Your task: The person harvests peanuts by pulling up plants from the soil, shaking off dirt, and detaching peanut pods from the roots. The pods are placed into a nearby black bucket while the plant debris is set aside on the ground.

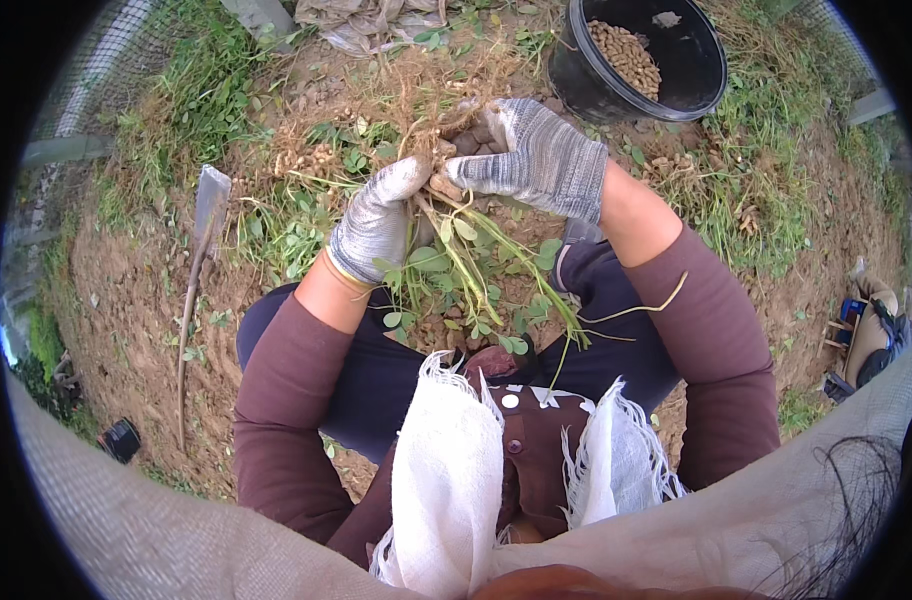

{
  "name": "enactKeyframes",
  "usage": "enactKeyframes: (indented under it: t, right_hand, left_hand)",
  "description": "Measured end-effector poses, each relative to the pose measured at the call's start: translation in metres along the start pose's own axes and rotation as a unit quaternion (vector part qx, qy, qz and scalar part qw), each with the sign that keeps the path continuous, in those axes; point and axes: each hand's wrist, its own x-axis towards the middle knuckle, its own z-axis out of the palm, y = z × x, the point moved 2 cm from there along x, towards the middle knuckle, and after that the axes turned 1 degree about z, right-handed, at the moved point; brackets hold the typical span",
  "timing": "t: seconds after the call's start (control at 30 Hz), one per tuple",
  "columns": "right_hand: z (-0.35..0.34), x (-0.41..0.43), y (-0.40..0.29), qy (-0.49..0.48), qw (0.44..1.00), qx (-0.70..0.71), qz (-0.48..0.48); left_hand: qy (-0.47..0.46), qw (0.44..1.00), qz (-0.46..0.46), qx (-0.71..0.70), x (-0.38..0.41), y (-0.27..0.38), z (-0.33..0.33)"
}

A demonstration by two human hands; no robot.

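My left hand (pixel 381 217), in a grey knit work glove with a pale coated palm, grips an uprooted peanut plant (pixel 467 259) where its stems meet the roots. The brown roots (pixel 426 112) point away from me, and the leafy stems hang toward my lap. My right hand (pixel 531 154), gloved alike, has its fingers around the root end, with thumb and fingers at a peanut pod (pixel 445 186). Its palm is turned partly away, so whether loose pods lie inside is hard to tell.
A black plastic bucket (pixel 587 71) with peanuts (pixel 627 58) in it stands at the upper right. Pulled peanut plants (pixel 741 187) lie on both sides. At left a long-handled spade (pixel 190 300) rests on the soil. Another person (pixel 876 330) is at the far right edge.
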Motion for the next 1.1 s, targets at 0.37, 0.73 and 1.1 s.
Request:
enactKeyframes:
  t: [0.37, 0.73, 1.1]
  right_hand:
    - [-0.003, 0.006, 0.010, 0.125, 0.986, -0.108, 0.034]
    - [-0.002, 0.010, 0.011, 0.113, 0.990, 0.055, 0.065]
    - [-0.009, 0.008, 0.012, 0.107, 0.951, 0.276, 0.083]
  left_hand:
    - [0.122, 0.968, -0.016, 0.217, 0.014, -0.010, -0.019]
    - [0.086, 0.955, 0.026, 0.283, 0.003, -0.004, 0.002]
    - [0.101, 0.986, 0.051, 0.124, -0.002, 0.006, 0.003]
